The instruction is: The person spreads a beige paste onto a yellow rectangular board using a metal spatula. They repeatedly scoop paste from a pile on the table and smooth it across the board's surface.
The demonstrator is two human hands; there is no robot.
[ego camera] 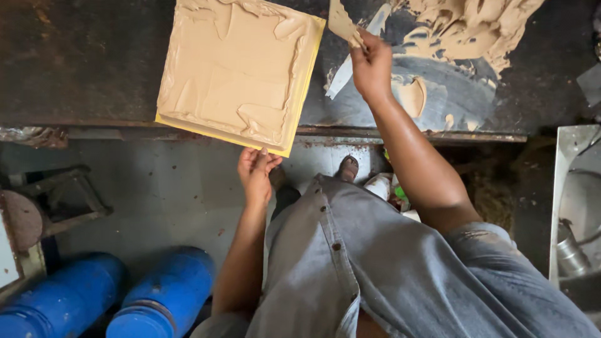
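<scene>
Left hand [255, 170] grips the near edge of the square yellow mould [239, 70], fingers curled under the corner that overhangs the tabletop [81, 69]. The mould lies flat, tilted askew to the tabletop edge, its top covered with a thick, uneven coat of tan paste [219, 81]. Right hand [370, 62] is closed on a paste-smeared scraper [343, 24], raised just beside the mould's far right corner. A heap of the same paste [466, 25] lies on the tabletop to the right, near the scraper, with smears around it.

Risks as I judge them from here:
- The near corner hangs past the tabletop edge. If the left hand lets go or pulls outward, the mould could tip toward the floor [156, 188], where two blue drums [113, 294] stand below.
- The coat is ridged and patchy. A hard pass of the scraper could drag it off the edges or thin it to bare yellow.
- Paste on the scraper may drop onto my shirt [375, 263] or the floor.
- I cannot tell how wet the left fingers are, so a slip there is possible.
</scene>
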